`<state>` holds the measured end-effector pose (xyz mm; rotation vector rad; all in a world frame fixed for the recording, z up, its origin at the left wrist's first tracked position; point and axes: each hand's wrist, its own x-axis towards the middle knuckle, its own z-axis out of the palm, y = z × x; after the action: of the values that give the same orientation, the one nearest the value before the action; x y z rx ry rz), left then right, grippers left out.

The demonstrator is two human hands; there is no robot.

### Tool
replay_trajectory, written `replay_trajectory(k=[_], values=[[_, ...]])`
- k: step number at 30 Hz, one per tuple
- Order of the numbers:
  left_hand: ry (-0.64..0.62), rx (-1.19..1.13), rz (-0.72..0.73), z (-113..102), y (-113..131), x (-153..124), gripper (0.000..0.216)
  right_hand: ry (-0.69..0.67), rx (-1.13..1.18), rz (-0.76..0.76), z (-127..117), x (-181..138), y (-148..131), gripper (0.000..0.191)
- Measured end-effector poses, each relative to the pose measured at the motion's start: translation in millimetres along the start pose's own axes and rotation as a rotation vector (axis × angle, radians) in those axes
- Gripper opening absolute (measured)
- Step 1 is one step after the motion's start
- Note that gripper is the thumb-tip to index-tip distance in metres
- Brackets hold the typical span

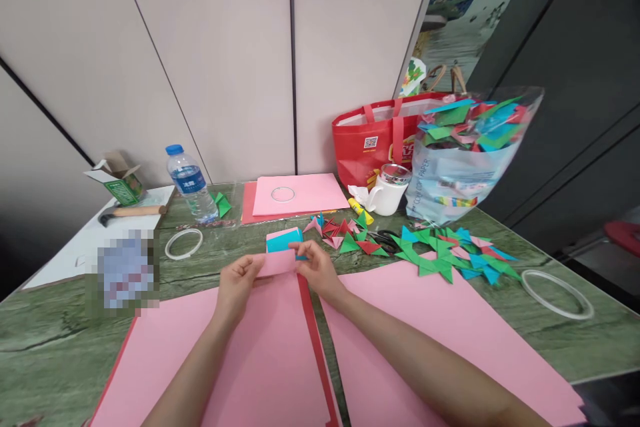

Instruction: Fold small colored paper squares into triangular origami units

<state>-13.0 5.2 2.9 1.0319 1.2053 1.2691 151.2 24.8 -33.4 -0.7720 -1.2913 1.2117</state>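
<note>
A small pink piece of paper (277, 263) is stretched between my two hands, above the large pink sheets. Its left end is pinched by my left hand (239, 282), fingers closed. My right hand (316, 272) grips the right end between thumb and fingers. Just behind the paper lies a small stack of blue and pink paper (283, 240), partly covered by it and my right fingers. Beneath my hands a large pink sheet (260, 353) rests on red paper (327, 387), and another large pink sheet (415, 340) lies to the right under my right forearm.
Folded paper pieces (435, 250), black scissors (384, 240) and a yellow glue stick (361, 211) lie behind and right. A white mug (387, 193), red bag (357, 147) and filled plastic bag (445, 180) stand behind them. A water bottle (193, 187), hammer (133, 211) and white ring (184, 244) are left.
</note>
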Motion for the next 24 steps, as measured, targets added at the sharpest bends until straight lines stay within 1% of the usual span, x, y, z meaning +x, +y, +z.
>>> replay_trajectory(k=[2,5,8,14,17,19,22,24], values=[[-0.064,0.023,-0.017,4.6,-0.6,-3.3,0.030,-0.065,-0.134,-0.009,-0.2,-2.1,-6.6,0.009],[-0.118,0.046,-0.025,9.5,-1.3,-7.0,0.029,-0.102,-0.254,-0.085,0.3,-4.1,-13.2,0.004],[-0.150,0.075,-0.034,10.4,-2.2,-8.2,0.029,-0.110,-0.238,-0.116,1.3,-4.2,-14.3,0.002],[-0.170,0.079,-0.036,8.6,-5.2,-6.4,0.032,-0.126,-0.182,-0.056,1.6,-3.8,-14.2,0.010],[-0.144,0.131,-0.025,9.1,-4.6,-6.3,0.032,-0.106,-0.191,-0.024,0.9,-3.8,-13.8,0.010],[-0.157,0.145,-0.046,10.1,-2.8,-7.1,0.034,-0.088,-0.207,-0.022,0.5,-3.6,-12.9,0.010],[-0.228,0.168,-0.115,12.7,0.3,-9.0,0.035,-0.062,-0.229,-0.025,0.2,-3.1,-11.8,0.009],[-0.231,0.227,-0.128,14.6,1.0,-9.9,0.032,-0.061,-0.232,-0.021,0.1,-2.7,-11.8,0.009]])
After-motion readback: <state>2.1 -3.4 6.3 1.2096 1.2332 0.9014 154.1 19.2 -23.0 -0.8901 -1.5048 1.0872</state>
